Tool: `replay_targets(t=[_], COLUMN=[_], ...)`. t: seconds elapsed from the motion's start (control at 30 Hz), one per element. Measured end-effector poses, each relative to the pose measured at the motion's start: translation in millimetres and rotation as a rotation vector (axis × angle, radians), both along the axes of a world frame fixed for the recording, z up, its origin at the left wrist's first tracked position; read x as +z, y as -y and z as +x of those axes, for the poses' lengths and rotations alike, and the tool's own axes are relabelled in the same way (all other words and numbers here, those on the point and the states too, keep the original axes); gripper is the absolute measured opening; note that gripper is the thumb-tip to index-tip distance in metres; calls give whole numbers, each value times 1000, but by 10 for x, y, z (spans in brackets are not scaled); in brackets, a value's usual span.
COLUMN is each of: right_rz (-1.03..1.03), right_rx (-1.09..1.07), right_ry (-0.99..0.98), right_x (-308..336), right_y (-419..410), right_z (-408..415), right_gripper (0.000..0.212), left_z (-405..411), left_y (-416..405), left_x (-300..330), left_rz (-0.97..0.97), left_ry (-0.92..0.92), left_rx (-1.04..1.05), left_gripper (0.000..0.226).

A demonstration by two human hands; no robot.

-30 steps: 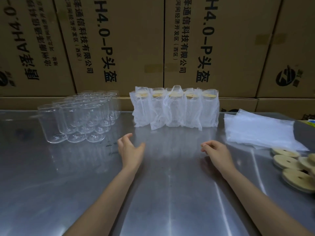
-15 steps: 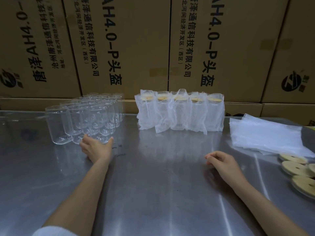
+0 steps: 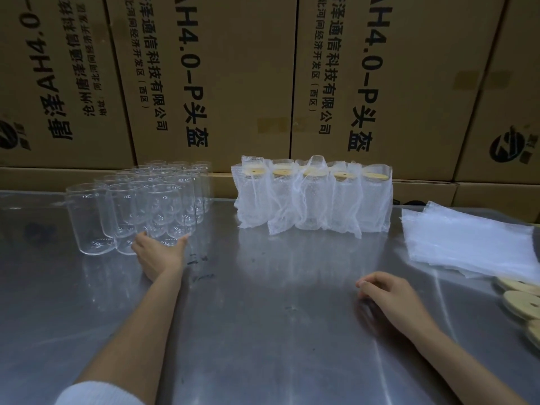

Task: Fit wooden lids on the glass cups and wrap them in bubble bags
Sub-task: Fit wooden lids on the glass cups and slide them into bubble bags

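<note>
Several bare glass cups (image 3: 137, 206) stand in a cluster at the back left of the steel table (image 3: 263, 331). My left hand (image 3: 159, 252) reaches to the base of a front cup (image 3: 171, 211), fingers and thumb spread on either side of it; whether they grip it I cannot tell. My right hand (image 3: 388, 296) rests on the table with fingers loosely curled and nothing in it. A row of several lidded cups wrapped in bubble bags (image 3: 312, 197) stands at the back centre. Flat bubble bags (image 3: 470, 241) lie stacked at the right. Wooden lids (image 3: 523, 299) lie at the right edge.
Tall cardboard boxes (image 3: 233, 77) with printed text form a wall right behind the table. Low flat boxes (image 3: 423, 194) run along the wall's foot. The table's surface is reflective steel.
My left hand has travelled from the table's middle to the left and forward, up to the front cups. My right hand has stayed on the table. The view has shifted slightly.
</note>
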State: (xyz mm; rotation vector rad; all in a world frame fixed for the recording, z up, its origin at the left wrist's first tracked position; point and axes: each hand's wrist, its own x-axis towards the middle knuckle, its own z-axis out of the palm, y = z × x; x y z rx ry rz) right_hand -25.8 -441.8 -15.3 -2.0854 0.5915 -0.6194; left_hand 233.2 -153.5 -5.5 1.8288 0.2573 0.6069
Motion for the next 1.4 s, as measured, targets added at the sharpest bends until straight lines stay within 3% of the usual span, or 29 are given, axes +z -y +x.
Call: replay_targets(t=[0.4, 0.67, 0.8, 1.03, 1.13, 1.4], right_rz=[-35, -152, -121, 97, 148, 333], right_rx=[-32, -48, 56, 341, 366, 294], right_ry=[-55, -151, -38, 65, 128, 260], right_x=[35, 72, 108, 62, 60, 141], right_y=[-24, -84, -201, -511, -557, -513], right_z=[2, -17, -28, 29, 34, -123], right_gripper=[25, 14, 7, 68, 73, 64], left_z=[-76, -547, -865, -1424, -1661, -1960], left_y=[13, 186, 342, 578, 746, 1013], left_x=[-40, -81, -78, -50, -47, 2], left_rz=[3, -48, -72, -31, -96, -159], left_ry=[15, 33, 38, 75, 60, 57], left_rx=[-99, -472, -647, -912, -1018, -1036], left_gripper=[72, 74, 72, 61, 58, 60])
